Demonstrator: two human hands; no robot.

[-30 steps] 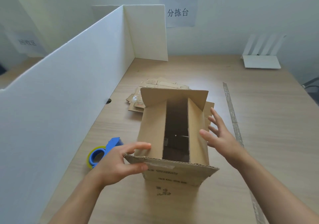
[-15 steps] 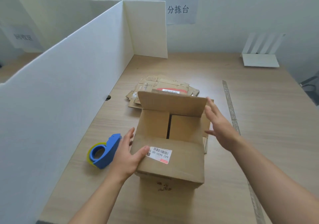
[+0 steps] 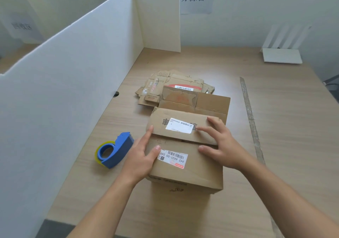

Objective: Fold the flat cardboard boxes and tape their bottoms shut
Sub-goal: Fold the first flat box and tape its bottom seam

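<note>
A brown cardboard box (image 3: 185,173) stands on the table in front of me with its two long flaps folded down, a narrow gap between them. White labels sit on both flaps. My left hand (image 3: 141,157) presses flat on the left end of the flaps, fingers apart. My right hand (image 3: 220,146) presses flat on the right end, spanning both flaps. A blue tape dispenser (image 3: 114,150) with a yellowish roll lies on the table just left of the box. A pile of flat cardboard boxes (image 3: 174,89) lies behind the box.
A white partition wall (image 3: 73,68) runs along the left side of the wooden table (image 3: 284,127). A strip of old tape (image 3: 250,116) crosses the table right of the box. A white router (image 3: 281,54) stands at the back right.
The far flap has come down over the box, closing the opening. My right hand moved from the box's right side onto the flaps; my left hand shifted up along the seam.
</note>
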